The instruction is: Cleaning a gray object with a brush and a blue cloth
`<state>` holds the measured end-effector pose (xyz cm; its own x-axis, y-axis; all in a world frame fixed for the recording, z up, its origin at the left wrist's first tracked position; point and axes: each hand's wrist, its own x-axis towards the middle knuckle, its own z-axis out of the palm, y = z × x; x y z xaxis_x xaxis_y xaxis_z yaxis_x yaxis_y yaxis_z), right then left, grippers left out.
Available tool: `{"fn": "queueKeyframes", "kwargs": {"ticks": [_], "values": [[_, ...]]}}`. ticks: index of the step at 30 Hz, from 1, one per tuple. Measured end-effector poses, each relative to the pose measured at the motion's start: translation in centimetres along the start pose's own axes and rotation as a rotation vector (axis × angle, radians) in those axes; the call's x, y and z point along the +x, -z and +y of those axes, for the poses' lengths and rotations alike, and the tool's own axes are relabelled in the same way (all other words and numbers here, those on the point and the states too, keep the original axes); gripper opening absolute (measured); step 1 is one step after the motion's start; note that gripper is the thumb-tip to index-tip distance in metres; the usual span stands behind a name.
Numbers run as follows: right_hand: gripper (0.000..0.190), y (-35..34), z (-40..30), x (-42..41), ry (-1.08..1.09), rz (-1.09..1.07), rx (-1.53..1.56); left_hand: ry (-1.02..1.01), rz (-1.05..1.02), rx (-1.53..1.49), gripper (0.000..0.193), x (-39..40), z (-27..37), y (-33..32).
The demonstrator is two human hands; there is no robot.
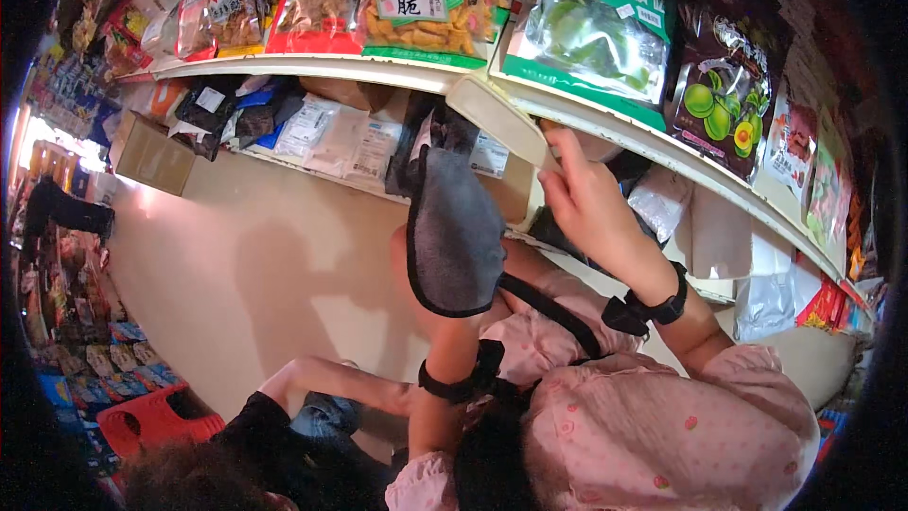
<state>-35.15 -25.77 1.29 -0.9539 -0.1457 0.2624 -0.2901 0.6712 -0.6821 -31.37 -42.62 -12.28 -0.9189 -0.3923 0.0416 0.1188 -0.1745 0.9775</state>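
A grey cloth mitt with black edging [457, 234] covers my left hand [457, 227] in front of the lower shelf; its fingers are hidden. My right hand [585, 191] is bare, with thumb and index finger at the near end of a cream-coloured flat piece with rounded corners [500, 117]. That piece slants across the edge of the upper shelf [319, 67]. A dark strap [553, 312] runs from beside the mitt towards my pink clothing. Both wrists wear black bands. Behind the mitt, dark and clear plastic packages [372, 145] lie on the lower shelf.
Snack bags [425, 7] and a green-and-clear bag [589, 42] fill the upper shelf. A cardboard box [154, 156] stands at the left end of the lower shelf. Another person's forearm [347, 380] reaches close to my left forearm. A red plastic stool [152, 422] is at lower left.
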Motion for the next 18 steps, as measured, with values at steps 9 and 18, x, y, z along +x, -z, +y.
{"fn": "queueKeyframes", "kwargs": {"ticks": [9,18], "values": [[0.027,-0.8,0.7,-0.3,-0.14,-0.052,0.178,-0.026,0.061,0.018,0.036,-0.2,1.2,-0.2],[0.026,-1.1,0.7,-0.4,-0.101,-0.004,0.189,0.025,-0.1,-0.114,0.037,0.2,1.3,-1.5]]}}
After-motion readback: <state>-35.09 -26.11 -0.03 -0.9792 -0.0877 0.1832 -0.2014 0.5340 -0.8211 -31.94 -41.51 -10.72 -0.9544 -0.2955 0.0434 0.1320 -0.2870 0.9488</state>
